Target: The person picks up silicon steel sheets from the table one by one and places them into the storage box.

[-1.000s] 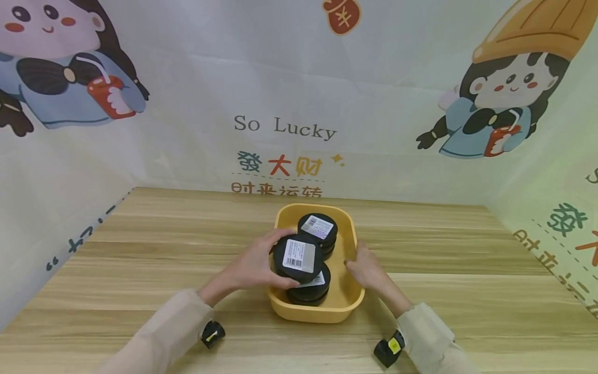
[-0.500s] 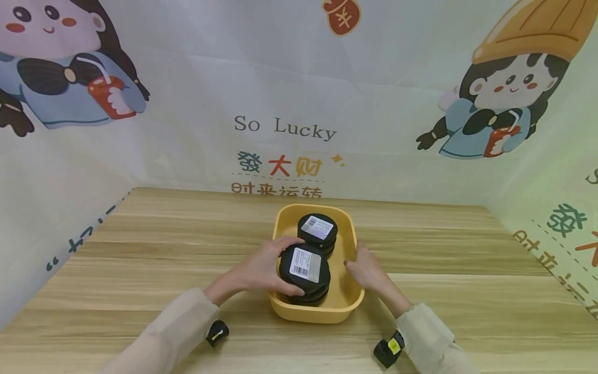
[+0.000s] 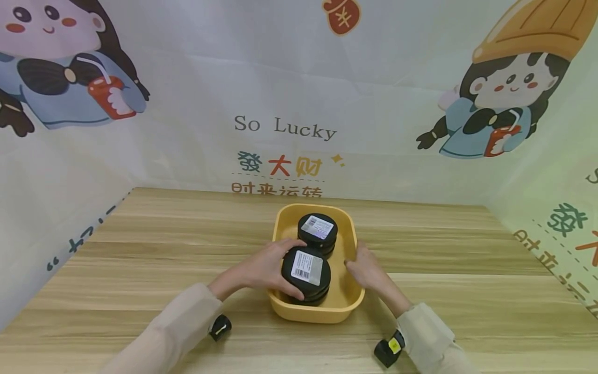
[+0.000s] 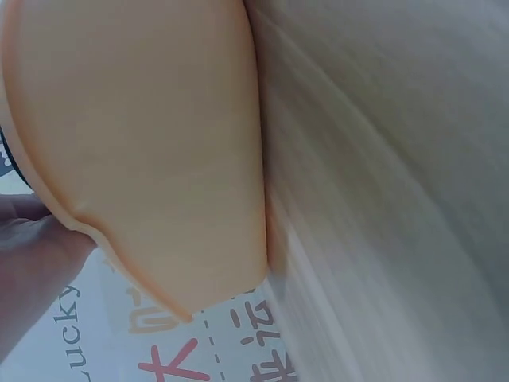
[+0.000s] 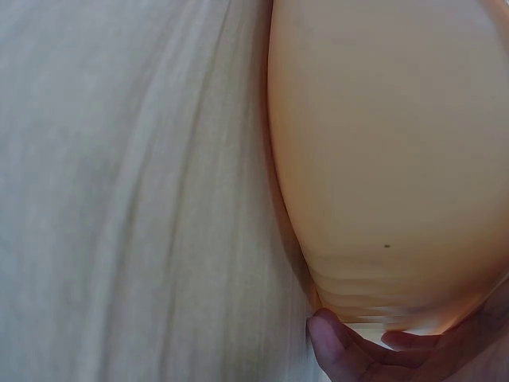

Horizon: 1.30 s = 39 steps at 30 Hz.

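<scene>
A yellow plastic bin point(image 3: 310, 314) holds two stacks of flat round black discs with white barcode labels. On the near stack lies the top black disc point(image 3: 306, 271), gripped at its left side between the thumb and fingers of my left hand point(image 3: 268, 267). The far stack point(image 3: 317, 228) stands just behind it. My right hand point(image 3: 369, 267) grips the bin's right rim, thumb inside. In the left wrist view, the bin's outer wall point(image 4: 143, 143) hides the disc's hold, and part of the left hand point(image 4: 36, 259) shows over the rim. The right wrist view shows the right hand's fingers point(image 5: 338, 346) against the bin.
The bin stands on a wood-grain table point(image 3: 163, 249). A printed white cloth point(image 3: 187, 104) with cartoon figures and lettering closes off the back and sides. A small black device point(image 3: 389, 350) is strapped at the right wrist, another point(image 3: 220, 328) at the left.
My left hand has carried the black disc a little right and toward me, lining it up on the near stack. The right hand and the bin have stayed put.
</scene>
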### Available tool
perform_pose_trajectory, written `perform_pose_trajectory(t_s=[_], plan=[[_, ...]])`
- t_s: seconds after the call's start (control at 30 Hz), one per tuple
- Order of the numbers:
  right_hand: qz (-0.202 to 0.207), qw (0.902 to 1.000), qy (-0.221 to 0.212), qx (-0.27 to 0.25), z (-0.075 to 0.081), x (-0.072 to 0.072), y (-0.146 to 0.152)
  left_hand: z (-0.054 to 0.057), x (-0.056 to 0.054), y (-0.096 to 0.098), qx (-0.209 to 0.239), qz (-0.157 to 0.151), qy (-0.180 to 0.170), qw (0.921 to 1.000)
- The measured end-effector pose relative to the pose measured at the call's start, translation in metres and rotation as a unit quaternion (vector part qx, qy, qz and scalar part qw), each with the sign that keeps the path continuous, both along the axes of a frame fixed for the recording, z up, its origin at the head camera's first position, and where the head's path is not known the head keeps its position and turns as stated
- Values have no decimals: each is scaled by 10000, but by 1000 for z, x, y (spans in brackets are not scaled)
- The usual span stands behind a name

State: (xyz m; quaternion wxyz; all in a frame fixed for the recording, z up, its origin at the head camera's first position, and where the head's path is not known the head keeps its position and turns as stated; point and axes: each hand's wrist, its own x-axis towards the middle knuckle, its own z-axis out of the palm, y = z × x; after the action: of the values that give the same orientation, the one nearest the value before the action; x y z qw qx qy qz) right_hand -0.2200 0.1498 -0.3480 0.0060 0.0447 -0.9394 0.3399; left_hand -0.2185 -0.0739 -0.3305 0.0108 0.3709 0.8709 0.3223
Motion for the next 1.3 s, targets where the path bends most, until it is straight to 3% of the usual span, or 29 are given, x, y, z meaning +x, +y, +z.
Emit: perform_pose_trajectory(t_s=[0.63, 1.3], plan=[[5, 9999, -65, -141, -2, -1, 0, 4, -2, 6, -814, -228, 15, 9964], [-11, 10000, 5, -38, -2, -2, 0, 6, -4, 9, -806, -36, -212, 9965]])
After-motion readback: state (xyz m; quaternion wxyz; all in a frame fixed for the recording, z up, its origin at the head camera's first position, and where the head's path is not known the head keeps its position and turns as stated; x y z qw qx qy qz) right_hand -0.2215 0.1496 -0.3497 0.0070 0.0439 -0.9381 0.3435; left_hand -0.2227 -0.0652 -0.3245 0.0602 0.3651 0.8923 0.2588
